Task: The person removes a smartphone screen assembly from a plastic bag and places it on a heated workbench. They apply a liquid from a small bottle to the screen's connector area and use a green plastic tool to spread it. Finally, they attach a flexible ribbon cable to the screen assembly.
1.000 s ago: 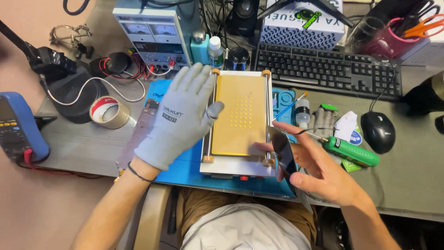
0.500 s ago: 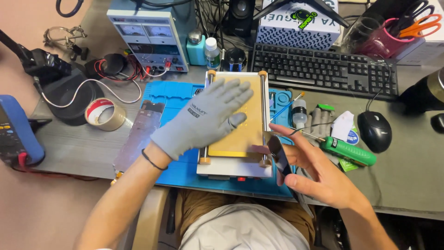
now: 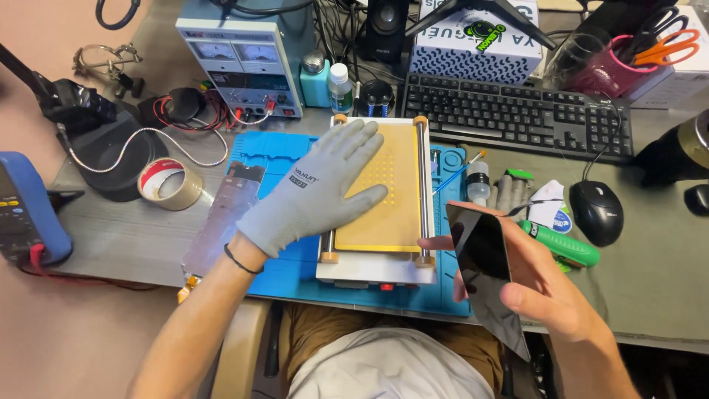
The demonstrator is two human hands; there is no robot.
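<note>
My left hand (image 3: 317, 188) wears a grey knit glove and lies flat, fingers spread, on the yellow perforated plate (image 3: 395, 214) of a white heating machine (image 3: 369, 270). The machine stands on a blue work mat (image 3: 288, 273). My bare right hand (image 3: 543, 284) holds a black phone (image 3: 487, 277) by its edges, tilted, just right of the machine and above the table's front edge.
A tape roll (image 3: 169, 183) and a long clear panel (image 3: 225, 214) lie left of the mat. A multimeter (image 3: 26, 210) sits far left, a power supply (image 3: 240, 55) at the back. Right side: keyboard (image 3: 517, 114), mouse (image 3: 597, 212), green tool (image 3: 561, 247), small bottle (image 3: 478, 181).
My left hand slid right from the machine's left edge onto the yellow plate. My right hand turned the phone so its dark face shows, and came nearer.
</note>
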